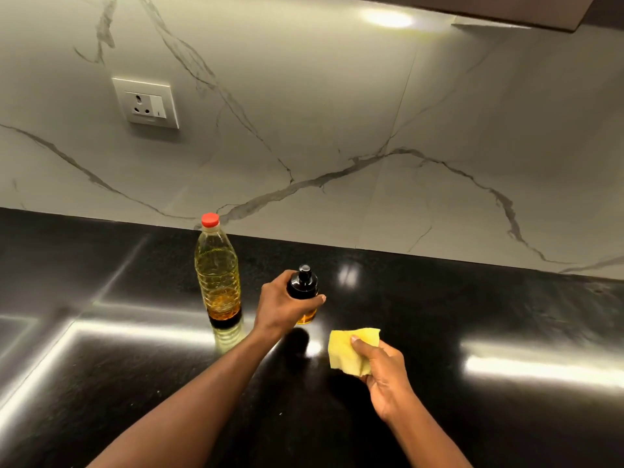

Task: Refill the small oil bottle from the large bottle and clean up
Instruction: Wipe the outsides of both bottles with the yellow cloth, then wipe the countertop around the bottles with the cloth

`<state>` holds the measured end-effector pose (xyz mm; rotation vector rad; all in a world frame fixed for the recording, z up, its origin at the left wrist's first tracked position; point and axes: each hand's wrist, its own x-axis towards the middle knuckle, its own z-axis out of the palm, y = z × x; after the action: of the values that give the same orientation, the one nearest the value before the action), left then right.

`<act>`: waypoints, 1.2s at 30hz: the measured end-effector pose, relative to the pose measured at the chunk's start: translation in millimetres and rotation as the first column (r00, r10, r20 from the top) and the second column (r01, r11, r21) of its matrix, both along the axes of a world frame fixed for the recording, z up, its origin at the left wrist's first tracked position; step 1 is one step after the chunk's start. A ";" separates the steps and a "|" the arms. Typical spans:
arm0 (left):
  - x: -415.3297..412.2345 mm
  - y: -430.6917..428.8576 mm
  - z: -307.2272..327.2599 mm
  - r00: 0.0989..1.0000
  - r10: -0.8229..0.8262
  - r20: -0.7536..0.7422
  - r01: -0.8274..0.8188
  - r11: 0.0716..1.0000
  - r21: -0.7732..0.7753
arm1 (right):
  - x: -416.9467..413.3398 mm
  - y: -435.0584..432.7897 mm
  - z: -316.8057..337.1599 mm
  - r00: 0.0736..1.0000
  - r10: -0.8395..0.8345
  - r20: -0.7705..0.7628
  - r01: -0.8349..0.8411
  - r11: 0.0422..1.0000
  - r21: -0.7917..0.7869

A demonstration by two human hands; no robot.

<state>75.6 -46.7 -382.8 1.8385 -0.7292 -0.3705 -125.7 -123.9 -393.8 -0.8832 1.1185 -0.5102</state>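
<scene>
From the head camera, the left hand (283, 304) was curled round the small bottle (303, 286), thumb on the near side and fingers wrapped across the front just under its black pump top (305, 271). A band of amber oil showed below the fingers. Its base sat at or just off the black counter (472, 315); I could not tell whether it was resting or lifted.

Just beyond the back of that hand, on the side away from the other hand, stood the large bottle (217, 275). It was upright, its red cap (210, 220) on, with oil only in its lower part. It was close to the left wrist but not touching it.

Nearer the body and across from the small bottle, the right hand (385, 376) pinched a folded yellow cloth (351, 349). The thumb pressed on top and the fingers curled beneath, with the cloth's free edge pointing toward the held bottle. It hovered near the counter, and contact was unclear.

With both bottles capped, the refill looked done and wiping seemed to be the step in hand.

- **Slipping:** If the small bottle's sides carried oil, it could turn or slide in the left hand's grip.
- **Knocking over:** Drawing the left elbow outward could catch the tall, light large bottle and tip it.
- **Smearing:** The glossy counter threw strong glare beneath the grip, so an oil smear there could easily be missed, and a cloth already oily would spread it.
</scene>
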 end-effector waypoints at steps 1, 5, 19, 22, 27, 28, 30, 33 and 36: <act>3.1 -2.7 -5.3 1.000 0.009 -0.003 -0.009 1.000 0.008 | -2.4 -2.7 -0.6 1.000 0.005 -0.004 -0.005 1.000 -0.011; 11.0 -14.9 -25.1 1.000 0.019 -0.014 -0.018 0.999 0.036 | -12.5 -15.5 -0.9 0.999 0.016 -0.036 -0.018 0.999 -0.045; 7.7 -19.8 -51.2 1.000 0.004 -0.016 -0.003 0.998 0.058 | -40.8 -35.3 -1.6 0.990 0.112 -0.085 -0.124 0.981 -0.151; 9.1 -19.0 -52.4 0.999 -0.022 -0.048 0.026 0.996 0.085 | -45.1 -36.3 -5.9 0.956 0.140 -0.259 -0.230 0.905 -0.357; -2.9 -6.1 -48.4 0.997 0.041 -0.065 -0.035 0.995 0.098 | -53.4 -35.2 1.7 0.837 0.216 -0.503 -0.507 0.653 -0.562; -6.5 -1.5 -46.9 0.998 0.066 -0.020 -0.064 0.994 0.086 | -55.2 -35.8 3.9 0.803 0.191 -0.565 -0.557 0.579 -0.595; -16.0 8.5 -44.1 0.989 0.120 0.083 -0.125 0.990 0.061 | -58.3 -39.6 6.8 0.764 0.063 -0.642 -0.613 0.382 -0.692; -36.2 20.1 -40.7 0.960 0.176 0.218 -0.176 0.984 -0.020 | -59.6 -49.4 9.3 0.809 -0.064 -0.584 -0.572 0.141 -0.808; -65.1 29.6 -46.9 0.934 0.148 0.326 -0.145 0.989 -0.033 | -55.0 -52.4 3.7 0.803 -0.140 -0.580 -0.588 -0.022 -0.809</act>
<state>10.5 -17.0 -429.6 1.9559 -0.8093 0.0402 -180.8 -176.3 -390.1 -2.6961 0.8564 -0.8020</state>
